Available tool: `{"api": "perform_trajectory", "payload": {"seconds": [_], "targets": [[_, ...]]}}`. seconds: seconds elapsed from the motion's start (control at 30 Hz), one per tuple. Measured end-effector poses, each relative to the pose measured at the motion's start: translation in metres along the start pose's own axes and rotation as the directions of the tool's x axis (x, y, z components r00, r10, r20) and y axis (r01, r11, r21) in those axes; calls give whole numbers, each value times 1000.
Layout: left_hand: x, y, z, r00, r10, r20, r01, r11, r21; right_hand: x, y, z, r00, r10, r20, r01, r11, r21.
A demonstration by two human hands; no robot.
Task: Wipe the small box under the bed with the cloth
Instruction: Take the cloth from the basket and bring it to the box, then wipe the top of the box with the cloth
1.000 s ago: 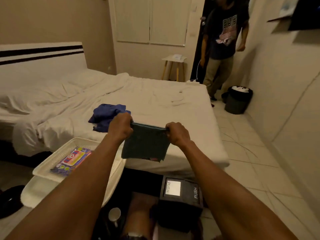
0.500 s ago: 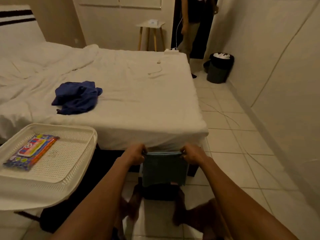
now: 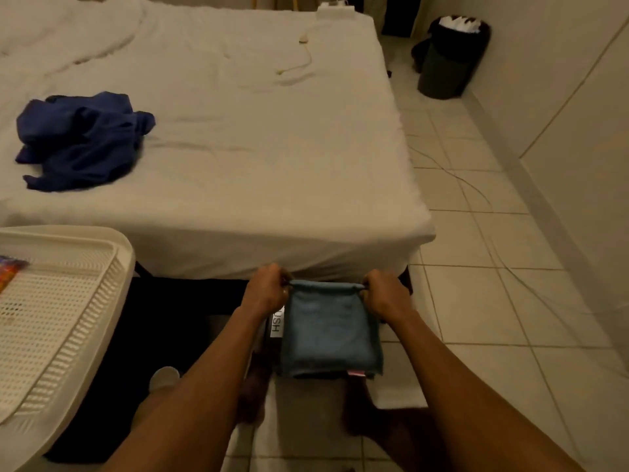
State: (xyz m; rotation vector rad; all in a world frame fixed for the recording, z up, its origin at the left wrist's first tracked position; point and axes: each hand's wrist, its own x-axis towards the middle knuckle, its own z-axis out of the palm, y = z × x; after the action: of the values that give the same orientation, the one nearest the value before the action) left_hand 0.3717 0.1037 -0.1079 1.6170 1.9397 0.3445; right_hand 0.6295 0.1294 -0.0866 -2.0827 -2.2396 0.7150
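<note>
Head view, left hand (image 3: 267, 294) and right hand (image 3: 386, 294) grips clenched on cloth (image 3: 328, 332) corners

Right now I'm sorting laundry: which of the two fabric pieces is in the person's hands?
The grey-blue cloth, stretched by its top edge between the left hand and right hand. The dark blue garment lies crumpled on the bed, untouched.

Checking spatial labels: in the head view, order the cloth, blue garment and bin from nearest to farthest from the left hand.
1. cloth: gripped by the left hand, low centre.
2. blue garment: on the bed, far left.
3. bin: floor, top right corner.
</note>
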Motion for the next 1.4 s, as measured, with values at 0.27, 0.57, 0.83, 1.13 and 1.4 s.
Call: {"api": "perform_trajectory", "payload": {"seconds": [0.27, 0.57, 0.83, 1.13, 1.4], "targets": [[-31, -23, 45, 966, 128, -225, -99, 985, 139, -28, -11, 88, 914, -61, -401, 99, 992, 73], [-42, -65, 95, 957, 199, -209, -182, 978, 100, -19, -73, 136, 945, -276, -175, 280, 960, -7], [-44, -64, 97, 950, 204, -237, -180, 976, 122, -28, -29, 137, 963, -162, -216, 168, 986, 8], [-42, -62, 98, 954, 214, -212, -175, 967, 185, -4, -59, 131, 943, -288, -168, 287, 957, -31], [-31, -50, 101, 948, 277, -156, -226, 933, 281, -9, -44, 132, 953, -224, -203, 237, 971, 40]]}}
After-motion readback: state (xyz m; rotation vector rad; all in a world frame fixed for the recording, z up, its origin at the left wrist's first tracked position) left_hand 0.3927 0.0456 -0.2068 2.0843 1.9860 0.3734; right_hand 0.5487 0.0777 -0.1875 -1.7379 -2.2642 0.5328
